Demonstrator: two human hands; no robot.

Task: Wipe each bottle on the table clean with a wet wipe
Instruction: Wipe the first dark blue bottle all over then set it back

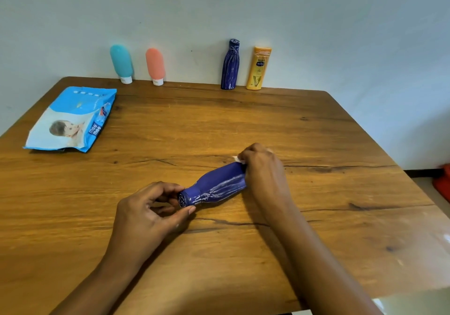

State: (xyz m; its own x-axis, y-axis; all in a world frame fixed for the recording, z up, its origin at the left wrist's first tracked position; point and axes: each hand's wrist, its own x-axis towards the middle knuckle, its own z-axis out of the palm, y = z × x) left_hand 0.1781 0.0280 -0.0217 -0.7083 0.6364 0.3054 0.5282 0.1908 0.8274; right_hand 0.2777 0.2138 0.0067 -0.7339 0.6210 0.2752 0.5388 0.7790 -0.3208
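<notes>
A crinkled blue "mee mee" wipes pack lies far left on the wood-grain table. A matte teal tube and a coral tube stand cap-down by the wall. At mid-table the left hand pinches the cap of a glossy blue bottle lying on its side. An upright blue bottle and a yellow bottle stand far back. The right hand clutches a white wet wipe round the lying bottle's base.

Soft, even daylight, moderately bright. Washed-out glare on the worktop at its right side and the bottom-right corner. Faint, diffuse shadow under the right hand. Wide-angle bowing of the worktop edges. Slightly soft overall, wood grain smeared.
</notes>
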